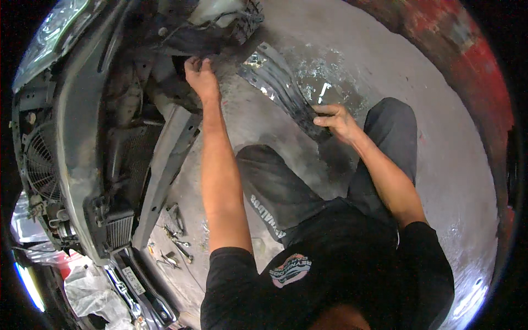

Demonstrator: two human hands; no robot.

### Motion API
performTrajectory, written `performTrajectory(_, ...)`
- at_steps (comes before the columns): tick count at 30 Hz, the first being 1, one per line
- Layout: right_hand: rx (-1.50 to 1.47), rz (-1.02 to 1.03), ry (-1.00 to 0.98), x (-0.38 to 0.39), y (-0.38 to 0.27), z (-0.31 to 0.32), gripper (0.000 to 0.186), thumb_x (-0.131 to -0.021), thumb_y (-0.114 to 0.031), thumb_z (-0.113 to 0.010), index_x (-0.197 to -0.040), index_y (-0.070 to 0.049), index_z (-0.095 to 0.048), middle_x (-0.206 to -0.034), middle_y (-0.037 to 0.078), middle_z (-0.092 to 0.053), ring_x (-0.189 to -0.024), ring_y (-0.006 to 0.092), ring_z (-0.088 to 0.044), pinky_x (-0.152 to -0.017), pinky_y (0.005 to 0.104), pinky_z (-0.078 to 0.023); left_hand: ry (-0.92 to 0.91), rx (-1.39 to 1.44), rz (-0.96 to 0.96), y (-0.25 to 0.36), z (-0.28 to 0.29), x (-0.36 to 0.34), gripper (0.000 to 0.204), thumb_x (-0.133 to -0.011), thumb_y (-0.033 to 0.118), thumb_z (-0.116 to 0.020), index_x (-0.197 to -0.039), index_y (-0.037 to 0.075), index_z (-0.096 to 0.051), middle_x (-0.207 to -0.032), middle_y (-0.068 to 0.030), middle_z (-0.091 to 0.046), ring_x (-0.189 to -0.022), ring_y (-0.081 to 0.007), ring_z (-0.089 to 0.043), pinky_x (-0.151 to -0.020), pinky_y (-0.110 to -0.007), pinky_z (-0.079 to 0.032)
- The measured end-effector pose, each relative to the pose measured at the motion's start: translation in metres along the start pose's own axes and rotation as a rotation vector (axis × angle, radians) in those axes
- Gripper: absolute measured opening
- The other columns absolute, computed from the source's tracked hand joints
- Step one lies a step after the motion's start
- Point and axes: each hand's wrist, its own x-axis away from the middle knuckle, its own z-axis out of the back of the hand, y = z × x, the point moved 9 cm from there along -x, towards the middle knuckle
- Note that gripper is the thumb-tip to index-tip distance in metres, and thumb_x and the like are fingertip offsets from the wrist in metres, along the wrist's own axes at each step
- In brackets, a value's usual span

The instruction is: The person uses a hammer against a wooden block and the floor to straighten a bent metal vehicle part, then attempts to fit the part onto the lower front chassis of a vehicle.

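My left hand [203,80] reaches up to the dark underside of the car's stripped front end [165,77]. Its fingers are curled in at the edge of a dark opening, and whatever is in them is too dim to make out. In my right hand [336,122] is the near end of a long, ribbed black plastic panel [283,88], pinched between thumb and fingers. Slanting away from me, the panel has its far end close to the car, beside a dark liner [245,25]. Dust and pale scuffs mark its surface.
A grey metal bumper beam [165,170] angles down at the left, near a radiator fan [43,159]. Several hand tools [175,242] lie on the concrete floor [451,148]. Debris and wet patches [330,71] surround the panel. A red, worn surface [467,49] curves along the right.
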Motion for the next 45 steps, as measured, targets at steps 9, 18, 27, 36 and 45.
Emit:
performTrajectory(9,0.159,0.024,-0.001,0.002,-0.020,0.003,0.044,-0.086,-0.008,-0.075,-0.125,0.010,-0.066,-0.119,0.014,-0.071,-0.108,0.0205,-0.064,-0.099,0.0343,-0.047,0.005,0.071,0.075,0.010,-0.012,-0.005,0.031,-0.088,-0.001,-0.066,-0.117,-0.008,-0.056,-0.111,-0.0163,-0.063,-0.103,-0.0242,-0.059,-0.093,-0.035,-0.047)
performTrajectory(18,0.145,-0.001,-0.004,-0.003,-0.008,0.003,0.043,-0.085,-0.011,-0.074,-0.124,0.004,-0.070,-0.118,0.011,-0.073,-0.106,0.0186,-0.066,-0.100,0.0316,-0.047,0.009,0.127,0.158,0.013,-0.015,0.005,0.030,-0.089,-0.004,-0.063,-0.118,-0.009,-0.055,-0.113,-0.0173,-0.064,-0.096,-0.0240,-0.064,-0.084,-0.035,-0.052)
performTrajectory(27,0.090,0.004,-0.012,-0.007,-0.002,-0.002,0.045,-0.084,-0.012,-0.074,-0.125,0.005,-0.069,-0.119,0.011,-0.072,-0.107,0.0200,-0.065,-0.101,0.0330,-0.046,-0.009,0.090,0.055,-0.005,-0.007,-0.004,0.032,-0.090,-0.002,-0.065,-0.119,-0.009,-0.056,-0.115,-0.0177,-0.064,-0.103,-0.0232,-0.062,-0.091,-0.032,-0.049)
performTrajectory(36,0.088,-0.027,0.002,-0.007,0.001,0.004,0.047,-0.083,-0.011,-0.074,-0.126,0.007,-0.067,-0.120,0.014,-0.072,-0.106,0.0218,-0.066,-0.100,0.0344,-0.048,0.021,0.080,0.058,0.015,-0.015,0.008,0.031,-0.096,0.004,-0.064,-0.123,-0.007,-0.055,-0.112,-0.0133,-0.064,-0.096,-0.0206,-0.062,-0.083,-0.032,-0.051)
performTrajectory(45,0.060,-0.003,-0.016,-0.006,-0.003,-0.002,0.046,-0.083,-0.013,-0.074,-0.125,0.007,-0.068,-0.117,0.012,-0.073,-0.104,0.0204,-0.066,-0.098,0.0335,-0.048,0.026,0.241,0.138,-0.010,-0.010,0.002,0.024,-0.095,0.002,-0.061,-0.116,-0.008,-0.056,-0.106,-0.0132,-0.064,-0.093,-0.0191,-0.060,-0.084,-0.032,-0.050)
